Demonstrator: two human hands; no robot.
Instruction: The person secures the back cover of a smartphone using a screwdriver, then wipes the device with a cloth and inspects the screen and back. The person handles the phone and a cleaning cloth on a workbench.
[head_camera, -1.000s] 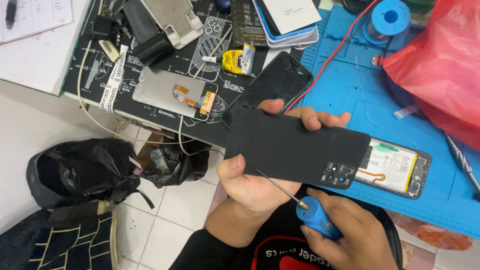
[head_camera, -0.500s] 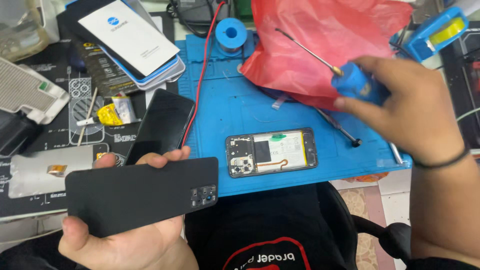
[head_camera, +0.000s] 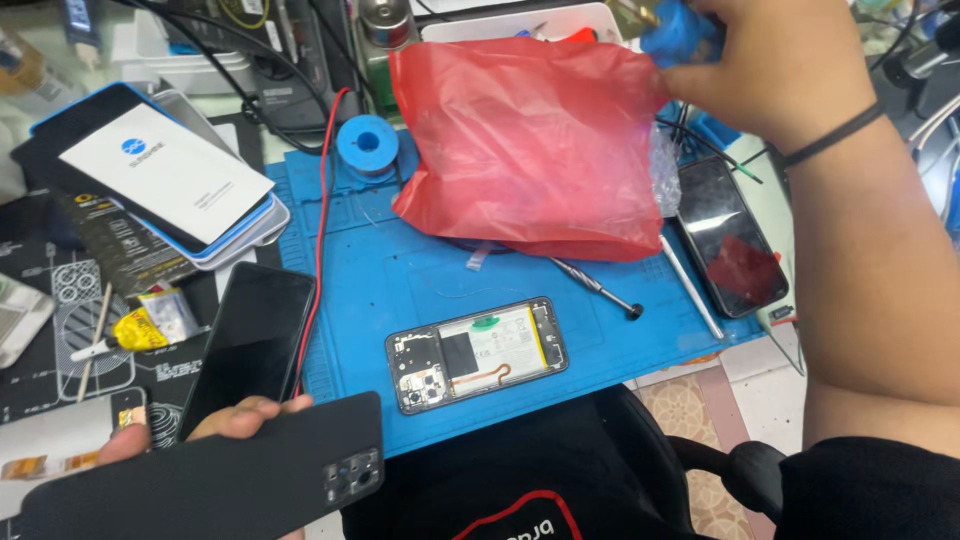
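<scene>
The blue work mat (head_camera: 420, 270) fills the middle of the bench, and the red plastic bag (head_camera: 530, 150) sits crumpled across its far right part. The black back cover (head_camera: 210, 485) is now well off the phone, carried to the near left corner, where the left hand (head_camera: 215, 420) has its fingers wrapped round the far edge and holds it flat. So cover and handset have parted company: half a second ago they were closer, a second ago the cover lay over the phone.

The opened phone (head_camera: 477, 353) lies alone near the middle of the mat, battery and boards showing, no hand on it. A dark phone (head_camera: 250, 345) rests just left of the mat, another (head_camera: 728, 235) on its right edge.

Up at the far right, the right hand (head_camera: 770, 70) has travelled away over the bag, fingers closed round the blue-handled screwdriver (head_camera: 680, 40). A loose driver bit (head_camera: 595, 285) lies on the mat below the bag. Prying looks finished; the insides are exposed.
</scene>
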